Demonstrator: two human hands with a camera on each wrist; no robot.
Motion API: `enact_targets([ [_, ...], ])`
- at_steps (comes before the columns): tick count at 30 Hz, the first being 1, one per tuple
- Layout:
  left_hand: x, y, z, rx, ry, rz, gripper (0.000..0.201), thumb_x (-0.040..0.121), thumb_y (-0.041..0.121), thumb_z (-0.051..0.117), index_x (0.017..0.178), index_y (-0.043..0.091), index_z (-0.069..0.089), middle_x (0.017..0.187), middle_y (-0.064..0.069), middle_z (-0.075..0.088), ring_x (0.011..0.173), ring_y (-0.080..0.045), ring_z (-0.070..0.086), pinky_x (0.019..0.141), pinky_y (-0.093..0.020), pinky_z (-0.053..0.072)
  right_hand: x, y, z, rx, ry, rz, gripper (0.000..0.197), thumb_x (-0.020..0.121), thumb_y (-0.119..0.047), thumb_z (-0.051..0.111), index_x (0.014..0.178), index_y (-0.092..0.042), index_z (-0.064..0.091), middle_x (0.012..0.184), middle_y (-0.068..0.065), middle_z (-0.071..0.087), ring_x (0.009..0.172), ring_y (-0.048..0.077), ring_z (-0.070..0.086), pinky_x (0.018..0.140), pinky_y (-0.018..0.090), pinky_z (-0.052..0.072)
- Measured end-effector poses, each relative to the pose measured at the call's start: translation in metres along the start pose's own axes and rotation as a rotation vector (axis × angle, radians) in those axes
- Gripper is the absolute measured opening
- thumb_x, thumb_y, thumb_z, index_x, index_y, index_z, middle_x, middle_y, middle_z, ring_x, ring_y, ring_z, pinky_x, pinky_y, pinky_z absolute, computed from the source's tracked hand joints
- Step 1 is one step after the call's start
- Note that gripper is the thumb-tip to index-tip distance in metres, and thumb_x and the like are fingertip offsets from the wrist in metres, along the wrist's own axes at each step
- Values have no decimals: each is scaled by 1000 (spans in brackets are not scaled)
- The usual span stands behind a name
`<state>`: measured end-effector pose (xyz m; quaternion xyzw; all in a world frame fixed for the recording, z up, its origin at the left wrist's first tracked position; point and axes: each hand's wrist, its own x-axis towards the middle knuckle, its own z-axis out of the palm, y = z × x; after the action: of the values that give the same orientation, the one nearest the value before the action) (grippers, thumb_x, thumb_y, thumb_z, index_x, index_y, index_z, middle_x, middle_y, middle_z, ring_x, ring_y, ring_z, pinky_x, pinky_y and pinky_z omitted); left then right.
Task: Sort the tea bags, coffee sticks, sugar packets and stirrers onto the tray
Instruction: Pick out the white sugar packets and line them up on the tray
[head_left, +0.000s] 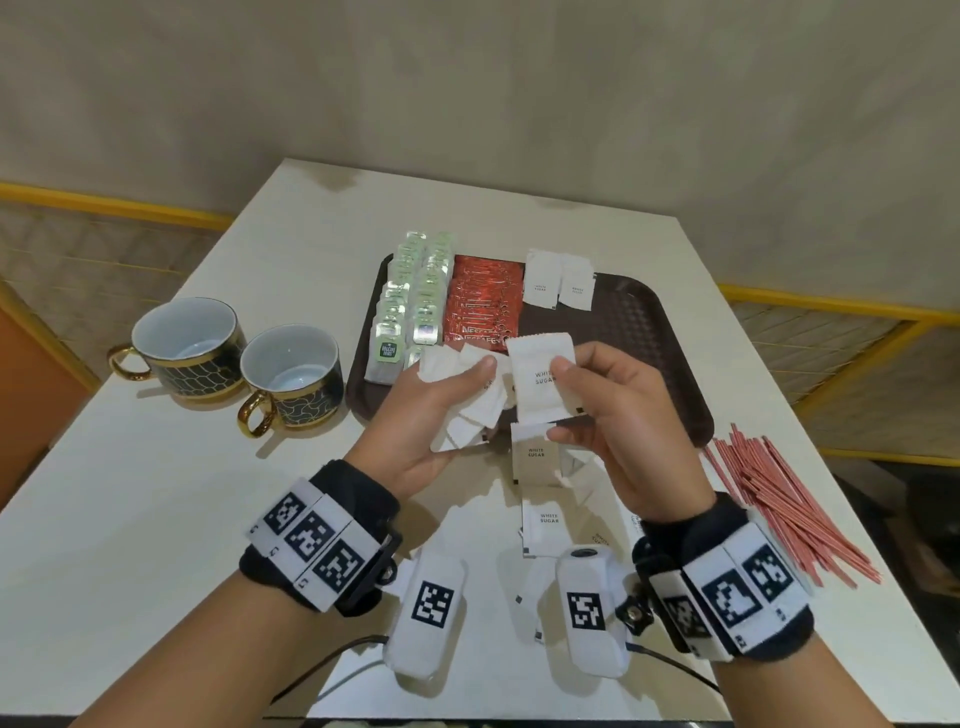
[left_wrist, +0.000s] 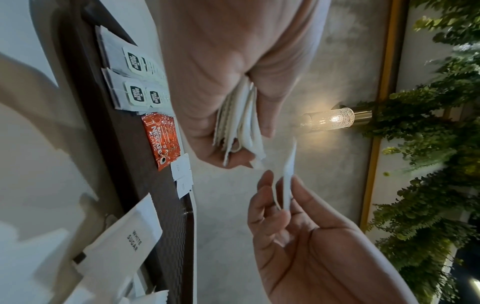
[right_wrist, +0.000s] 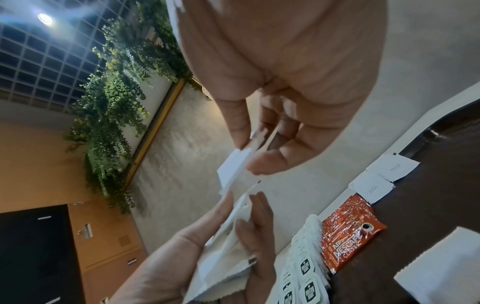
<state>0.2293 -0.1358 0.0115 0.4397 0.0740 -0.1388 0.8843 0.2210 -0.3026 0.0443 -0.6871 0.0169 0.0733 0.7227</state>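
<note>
head | left hand (head_left: 441, 410) grips sugar packets (head_left: 475, 410) – right hand (head_left: 618, 421) pinches one | tray (head_left: 649, 332) right half bare

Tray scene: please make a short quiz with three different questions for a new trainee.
1. True or false: the stirrers already lie on the tray.
2. What does the left hand hold? A) a bunch of sugar packets B) a cup C) coffee sticks
3. Fill in: the right hand pinches one sugar ____.

Key: 1 false, they lie on the table to the right of the tray. 2 A. 3 packet.
</note>
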Motion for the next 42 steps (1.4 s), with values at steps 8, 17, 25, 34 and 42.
enact_targets([
  [8, -5, 0, 11, 47, -29, -25, 41, 98, 37, 46, 131, 16, 57, 110, -11, 71, 73, -16, 71, 51, -25, 53, 8, 1, 6, -85, 29, -5, 11, 91, -9, 63, 81, -9, 68, 87, 7, 74, 72, 13, 67, 56, 21, 51],
  [17, -10, -1, 3, -2, -180, -126, 50, 80, 6, 61, 130, 10, 56, 117, -16, 68, 90, -24, 70, 68, -33, 60, 15, 0, 5, -56, 147, 1, 8, 88, -9, 66, 89, -3, 72, 87, 11, 75, 70, 17, 66, 57, 24, 49],
  [25, -9, 5, -6, 61, -77, -50, 35, 88, -8, 52, 108, 18, 63, 114, -17, 69, 93, -31, 70, 64, -39, 61, 15, -2, 3, 172, 316, -38, 7, 89, -4, 65, 85, -4, 70, 95, 11, 75, 90, 20, 72, 62, 19, 55],
  [34, -5, 3, 10, 114, 43, -103, 7, 97, 17, 57, 98, 21, 62, 95, -8, 72, 77, -18, 71, 49, -27, 52, 14, 13, 24, 308, 369, 1, 9, 91, 2, 61, 91, 2, 69, 93, 13, 75, 79, 15, 73, 61, 18, 55],
  [42, -12, -2, 22, 99, 36, -57, 22, 94, 19, 59, 115, 13, 64, 85, -5, 74, 63, -12, 71, 43, -21, 49, 11, 34, 29, 188, 437, -74, 8, 86, -1, 67, 90, -3, 74, 86, 11, 76, 86, 31, 72, 78, 40, 59],
])
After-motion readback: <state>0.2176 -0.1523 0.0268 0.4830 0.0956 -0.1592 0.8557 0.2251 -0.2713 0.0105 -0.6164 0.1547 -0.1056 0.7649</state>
